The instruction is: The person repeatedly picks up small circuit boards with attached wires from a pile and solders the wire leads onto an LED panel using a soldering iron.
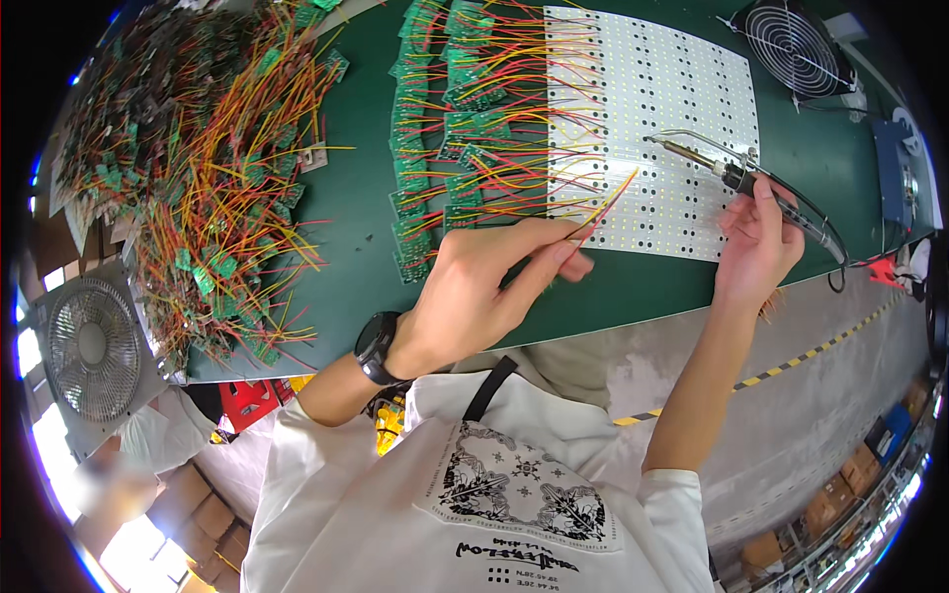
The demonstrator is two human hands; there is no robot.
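Observation:
My left hand (494,277), with a dark watch on its wrist, pinches a few red and yellow wires (608,206) over the near edge of a white panel of small boards (682,128). My right hand (759,242) grips a soldering iron (736,178) with a thin metal tube beside its shaft; the tip points left over the panel. Rows of green circuit boards (410,168) lie left of the panel. Their red and yellow wires reach onto its left columns. What hangs from the wires in my left hand is hidden by my fingers.
A large heap of wired green boards (227,188) covers the left of the green table (361,247). A round black fan (791,44) stands at the far right, near a blue device (895,178). A grey fan (94,346) is at the left, off the table's edge.

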